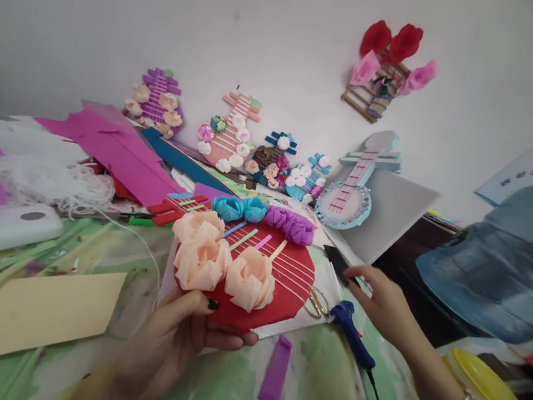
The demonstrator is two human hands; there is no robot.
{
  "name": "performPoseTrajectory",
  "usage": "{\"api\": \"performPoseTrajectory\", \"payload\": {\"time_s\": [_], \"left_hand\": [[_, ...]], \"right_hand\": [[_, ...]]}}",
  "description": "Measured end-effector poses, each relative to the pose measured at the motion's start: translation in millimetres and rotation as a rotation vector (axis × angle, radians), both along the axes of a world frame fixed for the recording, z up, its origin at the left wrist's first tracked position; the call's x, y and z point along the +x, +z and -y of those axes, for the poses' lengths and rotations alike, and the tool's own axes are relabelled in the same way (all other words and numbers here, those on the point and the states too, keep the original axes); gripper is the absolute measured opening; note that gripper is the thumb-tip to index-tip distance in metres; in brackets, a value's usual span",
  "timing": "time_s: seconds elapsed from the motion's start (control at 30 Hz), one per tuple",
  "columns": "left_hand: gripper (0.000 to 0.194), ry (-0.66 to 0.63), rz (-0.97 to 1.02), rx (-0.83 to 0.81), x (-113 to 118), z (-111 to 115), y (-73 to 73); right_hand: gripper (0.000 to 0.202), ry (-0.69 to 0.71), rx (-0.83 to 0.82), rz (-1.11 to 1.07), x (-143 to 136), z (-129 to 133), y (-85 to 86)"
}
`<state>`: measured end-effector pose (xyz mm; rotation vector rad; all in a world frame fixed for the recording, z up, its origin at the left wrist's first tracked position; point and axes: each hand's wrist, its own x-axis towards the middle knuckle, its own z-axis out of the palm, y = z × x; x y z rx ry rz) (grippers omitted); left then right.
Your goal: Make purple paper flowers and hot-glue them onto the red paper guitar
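Observation:
A red paper instrument (285,289) with white strings bears peach flowers (201,263), blue flowers (241,208) and purple flowers (290,224). My left hand (184,329) holds its lower edge, thumb on top and fingers beneath. Thin coloured strips lie across the strings. To the right, my right hand (380,300) is above the table with its fingers apart, near a dark flat object (335,259). Below it lies a blue glue gun (352,335) with a cord. Gold-handled scissors (316,303) lie between the instrument and the glue gun.
Several finished paper instruments (229,131) lean along the wall. White string (57,179), pink paper (109,143) and a tan sheet (36,315) are at the left. A purple strip (274,374) lies in front. A water bottle (504,265) and yellow lid (486,385) stand right.

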<state>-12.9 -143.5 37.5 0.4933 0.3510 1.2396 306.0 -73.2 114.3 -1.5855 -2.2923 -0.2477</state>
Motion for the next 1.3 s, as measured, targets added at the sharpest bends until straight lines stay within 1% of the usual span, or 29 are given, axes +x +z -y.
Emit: {"api": "performPoseTrajectory", "payload": {"time_s": [0.07, 0.13, 0.2, 0.23, 0.33, 0.43, 0.63, 0.83, 1.0, 1.13, 1.3], "left_hand": [[0.015, -0.031, -0.020, 0.003, -1.3, 0.9, 0.6], [0.016, -0.073, -0.046, -0.002, -3.8, 2.4, 3.5], [0.017, -0.096, -0.072, -0.016, -6.2, 4.2, 7.7], [0.018, -0.099, -0.080, -0.020, -6.9, 5.1, 9.8], [0.019, -0.102, -0.081, -0.014, -6.3, 6.5, 14.0], [0.019, -0.106, -0.062, 0.007, -3.4, 5.8, 13.9], [0.017, -0.120, -0.017, 0.019, -0.9, 3.2, 9.3], [0.016, -0.112, -0.017, 0.023, -1.3, 2.3, 11.3], [0.015, -0.092, -0.039, 0.032, -0.3, 2.2, 12.3], [0.017, -0.087, -0.043, 0.037, 1.3, 2.8, 11.5], [0.019, -0.060, -0.046, 0.024, 1.9, 3.3, 12.3]], "right_hand": [[0.020, 0.203, 0.125, -0.079, -22.9, -1.2, 18.5], [0.023, 0.351, 0.171, -0.073, -42.2, -5.2, 30.2], [0.025, 0.437, 0.138, -0.063, -55.6, -12.1, 35.1], [0.024, 0.455, 0.122, -0.061, -59.9, -16.2, 35.7], [0.023, 0.487, 0.101, -0.071, -65.8, -27.4, 34.3], [0.022, 0.515, 0.091, -0.069, -67.0, -33.5, 33.6], [0.021, 0.552, 0.102, 0.006, -71.3, -37.5, 34.6], [0.019, 0.598, 0.137, 0.045, -75.4, -40.0, 36.0], [0.020, 0.580, 0.116, 0.069, -74.7, -39.3, 37.0], [0.020, 0.559, 0.067, 0.093, -73.3, -39.7, 37.5], [0.021, 0.572, 0.036, 0.094, -71.9, -40.6, 38.5]]}}
